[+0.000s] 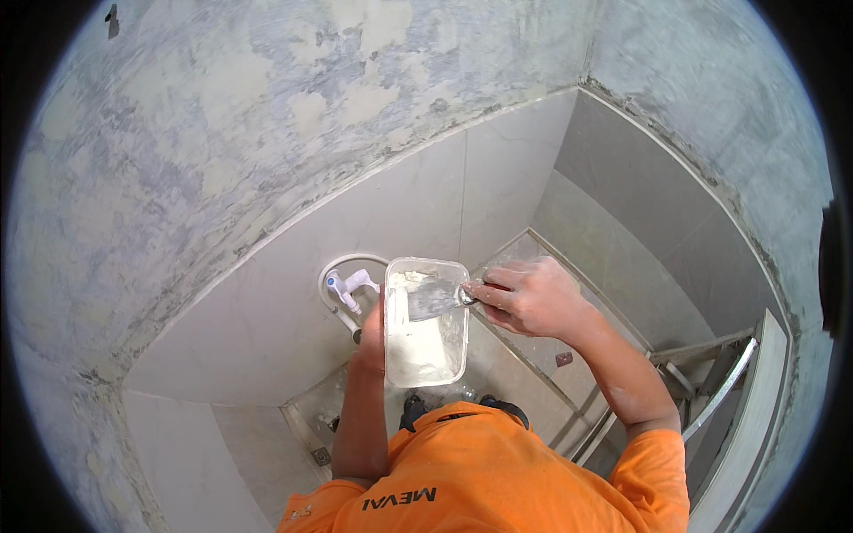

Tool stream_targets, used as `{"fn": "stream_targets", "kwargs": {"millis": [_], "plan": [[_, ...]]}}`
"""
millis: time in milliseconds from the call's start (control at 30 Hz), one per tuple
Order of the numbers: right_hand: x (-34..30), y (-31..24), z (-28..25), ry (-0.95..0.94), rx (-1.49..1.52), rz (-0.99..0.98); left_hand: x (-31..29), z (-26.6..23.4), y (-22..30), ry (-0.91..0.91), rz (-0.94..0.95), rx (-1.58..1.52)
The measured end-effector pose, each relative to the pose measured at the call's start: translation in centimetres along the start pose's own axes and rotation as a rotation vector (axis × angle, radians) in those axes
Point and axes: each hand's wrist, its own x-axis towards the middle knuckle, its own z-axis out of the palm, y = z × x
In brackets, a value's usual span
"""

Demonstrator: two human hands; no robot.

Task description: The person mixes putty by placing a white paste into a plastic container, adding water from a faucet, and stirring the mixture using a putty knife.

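Note:
A clear plastic tub [427, 369] with white paste [418, 346] inside is held up in front of me. My left hand [373, 330] grips its left side, with most of the fingers hidden behind the tub. My right hand [529, 298] is closed round the handle of a putty knife [433, 299]. The knife's flat grey blade lies inside the tub, over the paste near its far end. White smears mark my right hand and forearm.
A white tap [353, 286] with a pale hose [330, 266] is on the tiled wall [404, 209] ahead. Patchy plaster [222, 142] covers the wall above. A ladder-like frame [737, 400] stands right. A floor drain [321, 456] lies lower left, and a small reddish piece [564, 359] right.

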Motion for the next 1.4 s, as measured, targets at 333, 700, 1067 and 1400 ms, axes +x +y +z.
{"fn": "stream_targets", "kwargs": {"millis": [333,700,1067,1400], "plan": [[1.7,0.5,-0.6,-0.089,0.058,-0.127,-1.1,-0.4,0.0,-0.093,-0.012,0.094],[1.2,-2.5,-1.7,-0.080,-0.005,-0.317,-0.1,0.9,0.4,-0.073,-0.044,-0.039],[2.3,-2.0,-4.2,-0.127,0.295,0.111,-1.2,0.0,-0.7,-0.057,0.164,-0.016],[3.0,-0.9,-1.9,-0.065,0.256,-0.001,-1.6,0.5,-1.4,-0.092,0.078,-0.174]]}}
